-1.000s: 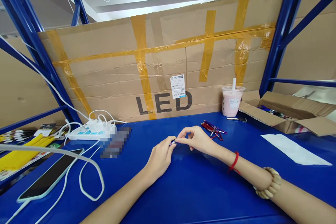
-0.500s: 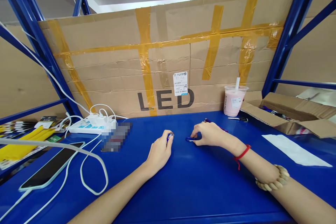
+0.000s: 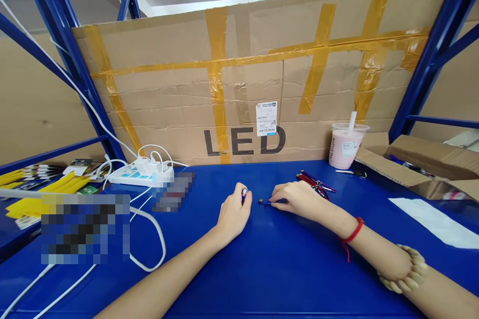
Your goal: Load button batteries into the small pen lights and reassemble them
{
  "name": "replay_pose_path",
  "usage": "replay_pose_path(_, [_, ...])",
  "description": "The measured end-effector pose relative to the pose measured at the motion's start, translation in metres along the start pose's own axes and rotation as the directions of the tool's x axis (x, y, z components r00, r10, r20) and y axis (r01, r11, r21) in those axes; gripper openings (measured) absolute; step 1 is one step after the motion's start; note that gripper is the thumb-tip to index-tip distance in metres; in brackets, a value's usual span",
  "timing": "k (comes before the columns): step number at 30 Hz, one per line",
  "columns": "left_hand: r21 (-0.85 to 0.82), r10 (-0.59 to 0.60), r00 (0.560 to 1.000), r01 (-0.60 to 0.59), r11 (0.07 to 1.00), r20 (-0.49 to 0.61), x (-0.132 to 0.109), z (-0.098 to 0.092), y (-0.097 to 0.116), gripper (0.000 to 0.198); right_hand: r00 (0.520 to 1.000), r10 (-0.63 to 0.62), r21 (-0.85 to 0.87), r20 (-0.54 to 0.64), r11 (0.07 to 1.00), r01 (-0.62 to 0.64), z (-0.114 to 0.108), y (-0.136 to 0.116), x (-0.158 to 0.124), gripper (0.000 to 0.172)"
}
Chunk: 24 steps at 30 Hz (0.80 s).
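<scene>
My left hand is closed around a small blue cylinder with a silver end; only its top shows above the thumb and finger. Just to its right, my right hand pinches a thin blue strip with a small metal end, low over the blue table top. The fingers hide part of this strip. Several slim red and blue-purple pen-like sticks lie on the table right behind my right hand.
A pink drink in a plastic cup stands at the back right beside an open cardboard box. White paper lies before the box. A power strip and white cables occupy the left. Cardboard walls the back.
My right hand has shifted slightly, uncovering more of the pen-like sticks behind it. The blue strip now shows a metal end toward my left hand. The view has turned slightly left.
</scene>
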<state>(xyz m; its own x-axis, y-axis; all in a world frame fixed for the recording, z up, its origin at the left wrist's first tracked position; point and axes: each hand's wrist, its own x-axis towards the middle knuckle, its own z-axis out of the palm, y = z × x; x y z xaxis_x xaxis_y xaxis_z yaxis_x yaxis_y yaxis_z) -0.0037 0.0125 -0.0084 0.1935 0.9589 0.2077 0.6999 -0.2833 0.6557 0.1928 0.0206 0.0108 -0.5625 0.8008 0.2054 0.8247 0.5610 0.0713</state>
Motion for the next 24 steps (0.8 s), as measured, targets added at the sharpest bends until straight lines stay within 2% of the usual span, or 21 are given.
replay_pose_path(5, [-0.118,0.029,0.998,-0.035,0.992,-0.057,0.003,0.003,-0.005,0.016,0.992,0.121,-0.013,0.015,0.993,-0.121,0.001,0.014,0.0,0.022])
replay_pose_path(9, [-0.156,0.09,0.995,-0.096,0.983,-0.043,0.003,0.004,-0.007,0.021,0.996,0.071,0.115,-0.058,0.991,-0.064,0.004,0.006,0.0,0.039])
replay_pose_path(14, [-0.163,0.117,0.993,-0.116,0.98,-0.007,0.002,0.004,-0.005,0.018,0.996,-0.014,0.152,-0.085,0.988,0.027,0.011,-0.011,0.004,0.032])
replay_pose_path(24, [-0.15,0.105,0.994,-0.103,0.983,0.008,0.002,0.005,-0.007,0.014,0.995,0.042,0.288,-0.092,0.958,-0.014,0.016,-0.026,0.012,0.027])
